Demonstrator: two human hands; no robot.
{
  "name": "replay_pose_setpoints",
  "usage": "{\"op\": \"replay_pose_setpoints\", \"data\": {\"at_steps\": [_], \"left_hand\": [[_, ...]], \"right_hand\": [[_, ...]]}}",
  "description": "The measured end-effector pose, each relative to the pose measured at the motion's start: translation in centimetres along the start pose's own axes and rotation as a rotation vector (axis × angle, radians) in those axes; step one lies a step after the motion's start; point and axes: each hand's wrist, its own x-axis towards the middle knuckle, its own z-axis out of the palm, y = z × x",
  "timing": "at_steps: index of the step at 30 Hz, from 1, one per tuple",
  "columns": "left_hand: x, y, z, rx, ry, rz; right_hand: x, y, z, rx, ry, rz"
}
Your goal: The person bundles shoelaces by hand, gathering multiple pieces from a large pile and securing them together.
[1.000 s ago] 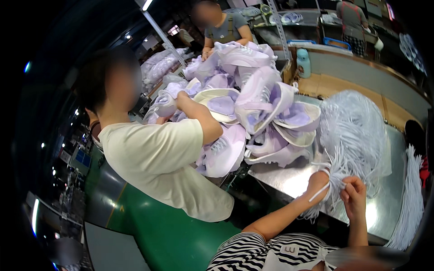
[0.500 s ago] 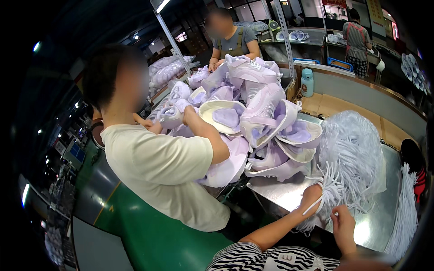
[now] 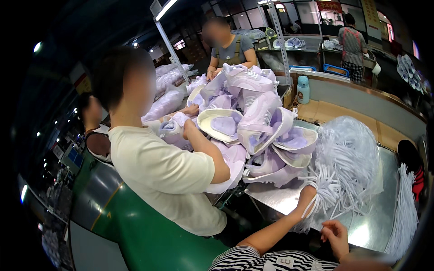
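My left hand (image 3: pixel 308 196) grips a bundle of white shoelaces (image 3: pixel 326 189); the lace ends fan out above it and more hang below, partly covering the fingers. My right hand (image 3: pixel 335 235) is just to the right and nearer to me, its fingers loosely bent and apart, with nothing visible in them. Beyond the bundle, a clear plastic bag (image 3: pixel 348 135) of more white laces lies on the metal tabletop (image 3: pixel 264 192). Another heap of long white laces (image 3: pixel 403 212) hangs along the right side of the table.
Pale lilac shoes (image 3: pixel 260 117) are piled high ahead. A co-worker in a cream shirt (image 3: pixel 158 158) handles a shoe at the left; another person (image 3: pixel 230 49) works behind the pile. A light-blue bottle (image 3: pixel 303 90) stands on a cardboard-lined ledge. Something black and red (image 3: pixel 413 167) lies far right.
My right hand has moved slightly left and down, its fingers loosening from a pinch. My left hand keeps the lace bundle, which is spread wider. The view has shifted slightly.
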Motion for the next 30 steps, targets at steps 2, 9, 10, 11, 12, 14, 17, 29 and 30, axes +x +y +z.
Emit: {"op": "replay_pose_setpoints", "data": {"at_steps": [2,9,10,11,12,14,17,29,30], "left_hand": [[-0.8,0.4,-0.3,-0.017,-0.054,0.057],[-1.9,-2.4,2.4,0.162,-0.130,0.133],[-1.8,-3.1,2.5,0.071,-0.155,0.109],[-1.8,-3.2,2.4,-0.039,-0.193,0.069],[-1.9,-1.6,2.0,-0.059,-0.156,0.169],[-2.1,-1.8,1.7,-0.570,-0.171,-0.092],[-2.0,0.1,1.4,-1.279,-0.059,-0.661],[-2.1,1.6,0.2,0.237,0.015,0.193],[-2.0,1.2,0.3,0.293,0.035,0.213]], "right_hand": [[0.8,-0.8,0.6,-0.015,0.148,-0.176],[3.0,-3.1,-1.1,0.004,0.301,-0.208],[2.8,-3.1,-1.7,-0.028,0.331,-0.226],[2.5,-4.6,-1.0,0.019,0.309,-0.197],[2.8,-4.4,-1.1,0.047,0.289,-0.203],[3.7,-4.2,-0.3,0.221,0.342,-0.278],[3.4,-5.0,-0.6,0.407,0.216,-0.079],[3.0,-4.4,-1.6,0.009,0.264,-0.250],[3.0,-4.3,-1.8,0.025,0.279,-0.229]]}}
